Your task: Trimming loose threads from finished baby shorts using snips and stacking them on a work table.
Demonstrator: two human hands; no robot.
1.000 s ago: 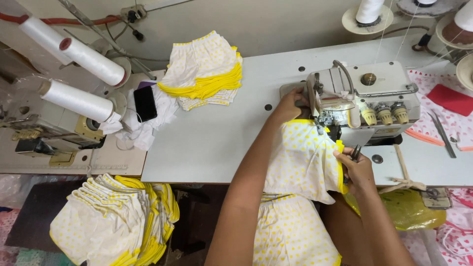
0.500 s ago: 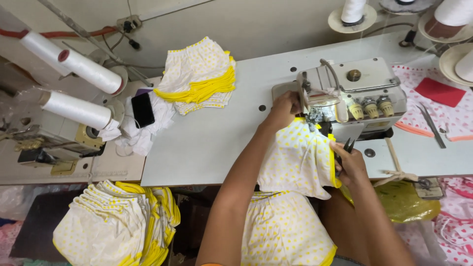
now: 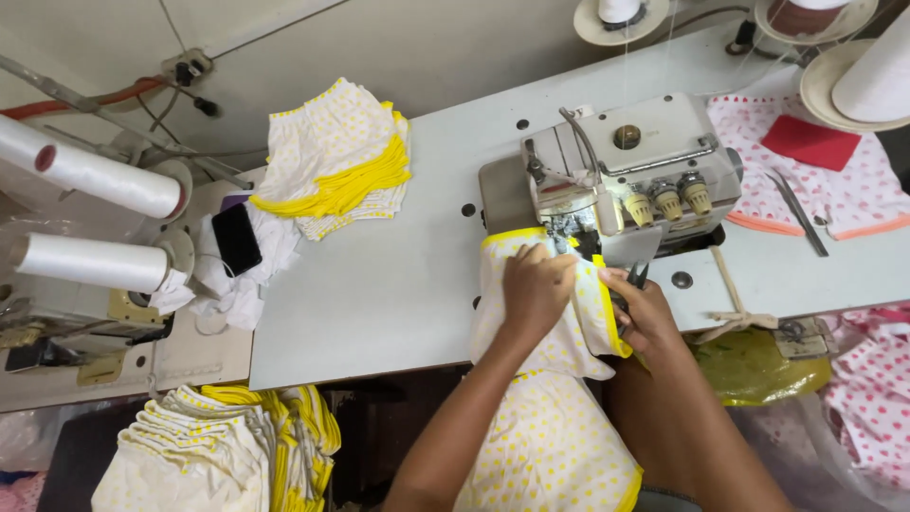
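A white garment with yellow dots and yellow trim [image 3: 569, 346] lies under the front of a grey overlock sewing machine [image 3: 654, 161] and hangs off the table onto my lap. My left hand [image 3: 536, 284] rests flat on the cloth just in front of the needle area. My right hand [image 3: 646, 311] pinches the garment's yellow-trimmed right edge beside the machine. A small dark tool shows between its fingers.
A stack of similar garments [image 3: 332, 161] lies at the table's back left, and another pile [image 3: 218, 455] sits below on the left. A black phone [image 3: 237, 239] and white thread rolls [image 3: 95, 180] are on the left. Red cloth [image 3: 810, 142], tweezers [image 3: 796, 209] and a yellow-green bag [image 3: 758, 365] are on the right.
My left hand has drawn back from beside the needle toward me, still on the cloth. My right hand stays at the trimmed edge. The view has shifted slightly.
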